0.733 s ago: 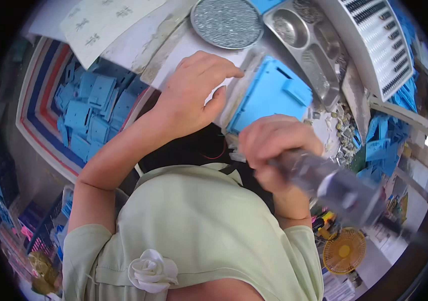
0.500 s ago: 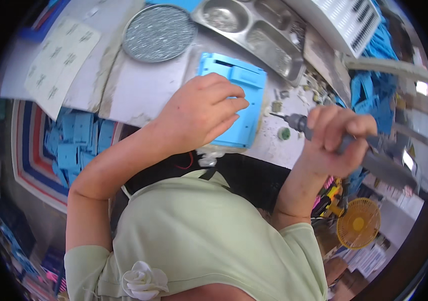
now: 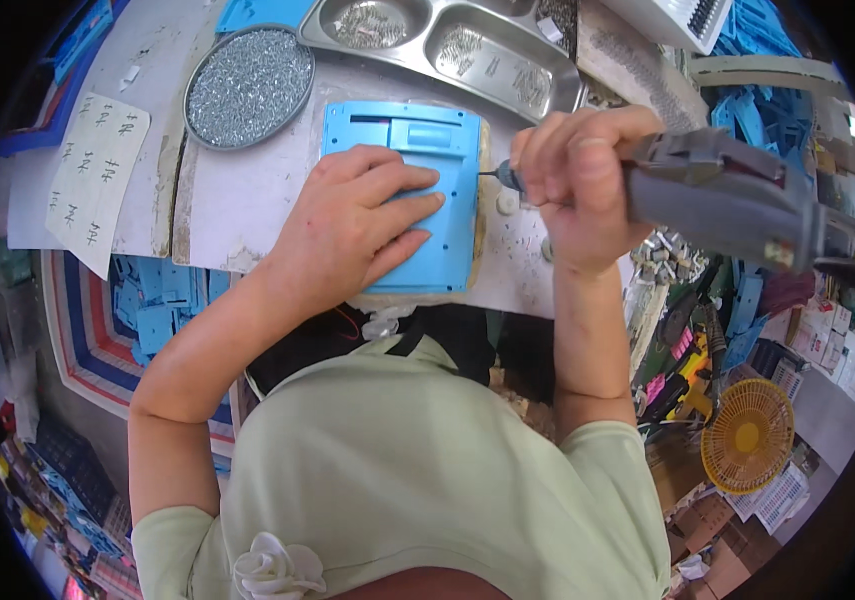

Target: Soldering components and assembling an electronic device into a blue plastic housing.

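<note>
A light blue plastic panel (image 3: 454, 240), with a slot, a raised block and small holes, lies on the worktable. My left hand (image 3: 342, 222) rests across its left and middle part, fingers stretched and slightly bent, covering some of the surface. In my right hand (image 3: 587, 180) is a dark grey electric screwdriver (image 3: 717, 195), held nearly level with the fingers wrapped round its front end. Its thin bit points left at the panel's upper right edge; whether it touches, I cannot tell.
Small silver screws fill a round dish (image 3: 250, 88) behind the panel. A steel compartment tray (image 3: 425, 58) holds more metal pieces. A handwritten paper sheet (image 3: 97, 175) lies at left, above a striped bag (image 3: 82, 330) of blue parts. Further right stands a yellow fan (image 3: 747, 436).
My right hand has brought the screwdriver left and up, so its bit is now close beside the panel. The left hand stays on the panel. The whole view has shifted a little.
</note>
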`<action>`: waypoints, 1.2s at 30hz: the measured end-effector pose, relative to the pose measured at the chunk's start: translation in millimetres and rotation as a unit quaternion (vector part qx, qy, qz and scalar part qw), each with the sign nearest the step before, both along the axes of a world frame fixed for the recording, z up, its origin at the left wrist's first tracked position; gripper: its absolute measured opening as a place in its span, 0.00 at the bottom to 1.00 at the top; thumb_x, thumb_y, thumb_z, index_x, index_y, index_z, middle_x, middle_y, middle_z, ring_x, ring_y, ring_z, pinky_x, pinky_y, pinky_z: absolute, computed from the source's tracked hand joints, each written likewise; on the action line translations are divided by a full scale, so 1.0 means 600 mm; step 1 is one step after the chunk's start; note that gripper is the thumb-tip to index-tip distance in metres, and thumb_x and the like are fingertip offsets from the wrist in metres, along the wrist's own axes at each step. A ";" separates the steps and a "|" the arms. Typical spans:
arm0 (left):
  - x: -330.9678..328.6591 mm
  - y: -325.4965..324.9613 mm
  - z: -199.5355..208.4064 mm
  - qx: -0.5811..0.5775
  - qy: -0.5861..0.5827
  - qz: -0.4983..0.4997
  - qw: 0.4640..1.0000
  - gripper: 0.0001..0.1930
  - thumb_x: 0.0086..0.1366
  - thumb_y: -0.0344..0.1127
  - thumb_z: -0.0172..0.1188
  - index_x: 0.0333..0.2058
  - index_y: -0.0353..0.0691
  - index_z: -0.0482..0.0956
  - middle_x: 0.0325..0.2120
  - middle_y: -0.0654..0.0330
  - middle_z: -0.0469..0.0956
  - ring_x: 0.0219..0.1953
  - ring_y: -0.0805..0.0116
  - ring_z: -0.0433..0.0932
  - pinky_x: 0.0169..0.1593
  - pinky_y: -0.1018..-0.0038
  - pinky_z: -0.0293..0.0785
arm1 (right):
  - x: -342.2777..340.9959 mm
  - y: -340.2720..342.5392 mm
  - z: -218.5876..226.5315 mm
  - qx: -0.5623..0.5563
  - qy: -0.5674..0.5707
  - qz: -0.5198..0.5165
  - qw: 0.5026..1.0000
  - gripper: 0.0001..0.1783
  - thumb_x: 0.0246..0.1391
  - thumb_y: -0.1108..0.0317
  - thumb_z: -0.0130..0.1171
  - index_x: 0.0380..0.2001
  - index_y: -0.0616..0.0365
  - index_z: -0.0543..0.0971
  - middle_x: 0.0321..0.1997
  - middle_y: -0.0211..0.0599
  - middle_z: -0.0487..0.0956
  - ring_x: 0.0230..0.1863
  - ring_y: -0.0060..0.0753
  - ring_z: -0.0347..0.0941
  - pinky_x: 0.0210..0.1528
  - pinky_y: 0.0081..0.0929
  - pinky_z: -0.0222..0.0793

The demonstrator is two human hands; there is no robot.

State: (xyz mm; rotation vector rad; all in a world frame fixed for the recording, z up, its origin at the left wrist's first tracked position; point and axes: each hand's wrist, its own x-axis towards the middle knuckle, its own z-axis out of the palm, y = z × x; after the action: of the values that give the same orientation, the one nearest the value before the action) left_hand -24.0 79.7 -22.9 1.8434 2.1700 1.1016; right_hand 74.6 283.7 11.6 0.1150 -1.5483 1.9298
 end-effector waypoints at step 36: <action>-0.137 -0.634 -0.250 0.198 0.094 0.779 0.587 0.23 0.66 0.32 0.64 0.58 0.32 0.73 0.58 0.45 0.71 0.61 0.48 0.72 0.62 0.59 0.69 | -0.009 0.075 0.104 0.033 0.004 -0.039 0.999 0.13 0.67 0.62 0.60 0.43 0.57 0.70 0.21 0.26 0.66 0.19 0.20 0.62 0.30 0.25 0.64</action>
State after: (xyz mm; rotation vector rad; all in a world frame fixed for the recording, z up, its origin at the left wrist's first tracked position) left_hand -106.2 -300.4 -172.7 -0.7053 3.7036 1.4937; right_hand 69.0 328.8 74.0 0.0889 -1.5887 1.8161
